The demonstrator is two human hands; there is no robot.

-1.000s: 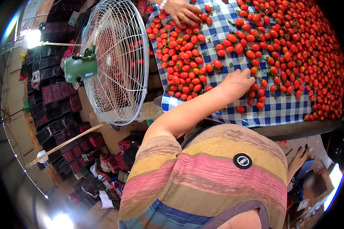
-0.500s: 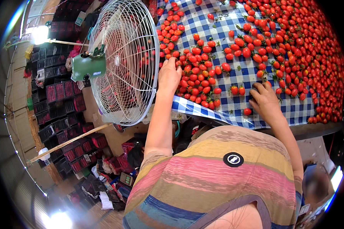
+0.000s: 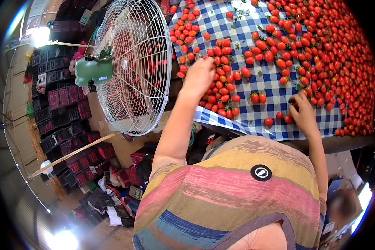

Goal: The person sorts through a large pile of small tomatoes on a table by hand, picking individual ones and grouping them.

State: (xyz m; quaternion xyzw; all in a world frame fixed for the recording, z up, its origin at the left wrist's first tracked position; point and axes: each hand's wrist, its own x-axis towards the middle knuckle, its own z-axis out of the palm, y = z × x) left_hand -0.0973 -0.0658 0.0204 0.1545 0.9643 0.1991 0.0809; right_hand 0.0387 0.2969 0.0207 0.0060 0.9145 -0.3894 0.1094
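Observation:
My left hand [image 3: 199, 77] is over the left part of a heap of small red oval tomatoes [image 3: 223, 88]. Its fingers are bent and bunched downward, and anything inside them is hidden. Off to the right, my right hand [image 3: 305, 116] rests low above the cloth with thumb and fingers apart. Close to its thumb lie two loose tomatoes [image 3: 288, 119], and another tomato [image 3: 268, 121] sits a little left of them. A pair of tomatoes with green stems [image 3: 258, 98] lies between the hands. Blue-and-white checked cloth [image 3: 246, 114] lies beneath everything.
A large wire-caged fan [image 3: 133, 66] with a green motor stands against the table's left side. A broad mass of tomatoes [image 3: 341, 62] covers the right of the table. Stacked dark crates [image 3: 66, 98] line the left floor. A blurred person [image 3: 341, 206] appears at lower right.
My left hand has moved right, from the heap's left edge onto it. My right hand has shifted right and slightly nearer, and two tomatoes now show beside its thumb.

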